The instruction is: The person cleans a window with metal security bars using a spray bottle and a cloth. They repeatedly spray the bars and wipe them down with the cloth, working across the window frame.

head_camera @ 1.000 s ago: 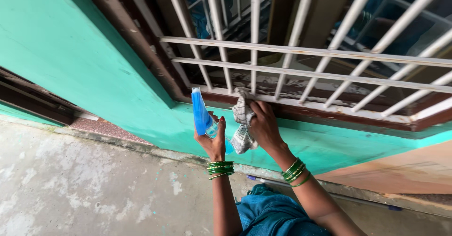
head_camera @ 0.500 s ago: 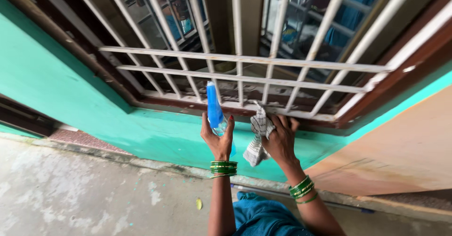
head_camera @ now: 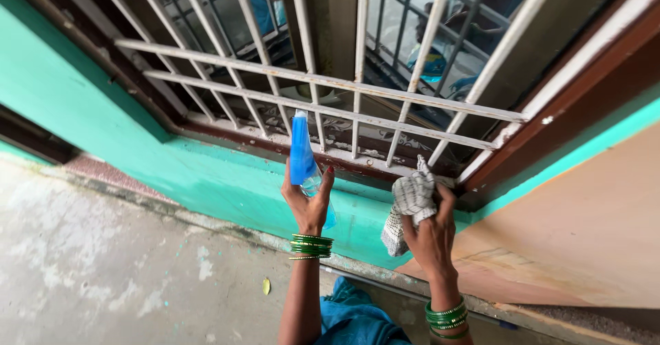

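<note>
My left hand [head_camera: 309, 204] grips a blue spray bottle [head_camera: 301, 156], held upright with its top near the lower bars of a white window grille [head_camera: 323, 80]. My right hand [head_camera: 430, 231] clutches a crumpled checked cloth [head_camera: 411, 200], pressed against the bottom right corner of the grille by the brown window frame [head_camera: 550, 125]. Green bangles sit on both wrists. The two hands are about a hand's width apart, both just below the sill.
A turquoise wall [head_camera: 206, 176] runs under the window, a peach wall [head_camera: 584, 235] at right. Grey concrete floor [head_camera: 103, 276] lies below with a small yellow leaf [head_camera: 266, 286]. Blue garment [head_camera: 354, 321] shows at the bottom edge. Behind the bars are more grilles and blue objects.
My right hand with the cloth has slid rightward along the sill toward the grille's corner. The left hand with the bottle stays in front of the lower bars. The view has shifted right.
</note>
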